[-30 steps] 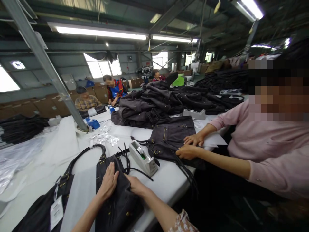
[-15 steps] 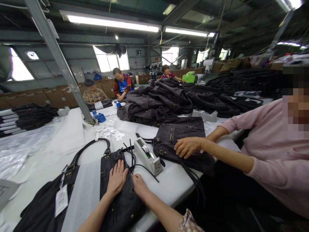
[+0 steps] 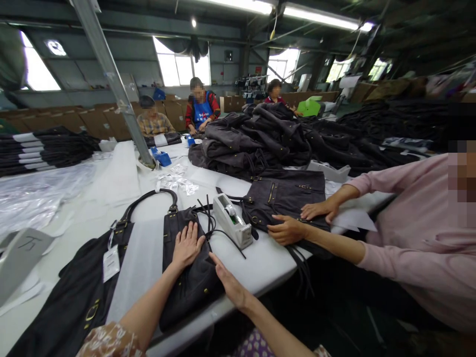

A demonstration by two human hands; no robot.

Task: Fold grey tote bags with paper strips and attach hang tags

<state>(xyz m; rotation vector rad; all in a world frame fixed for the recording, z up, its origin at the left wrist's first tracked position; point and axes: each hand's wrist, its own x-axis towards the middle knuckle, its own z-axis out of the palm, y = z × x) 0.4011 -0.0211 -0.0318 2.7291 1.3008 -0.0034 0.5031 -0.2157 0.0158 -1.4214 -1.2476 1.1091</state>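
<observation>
A dark handbag (image 3: 148, 202) with looped handles, brass fittings and a white hang tag (image 3: 111, 263) lies spread on the white table. Across its middle runs a strip of pale wrapping paper (image 3: 136, 258). My left hand (image 3: 187, 246) rests flat on the bag's right part, fingers stretched out. Along that part's right edge stands my right hand (image 3: 228, 282), its fingers straight and apart from any grip; whether the fingertips press on the bag I cannot tell. Thin dark straps (image 3: 226, 238) trail off beyond the bag, beside a white tape dispenser (image 3: 232, 221).
To the right a co-worker in a pink sleeve (image 3: 401, 263) has both hands on another dark bag (image 3: 284, 196). Behind it rises a heap of dark bags (image 3: 256, 134). A metal post (image 3: 111, 79) stands at the left, and other people sit across the table.
My right hand has opened and straightened along the bag's edge. My left hand stays flat on the bag. The co-worker's hands have moved apart on the other bag. The view has shifted.
</observation>
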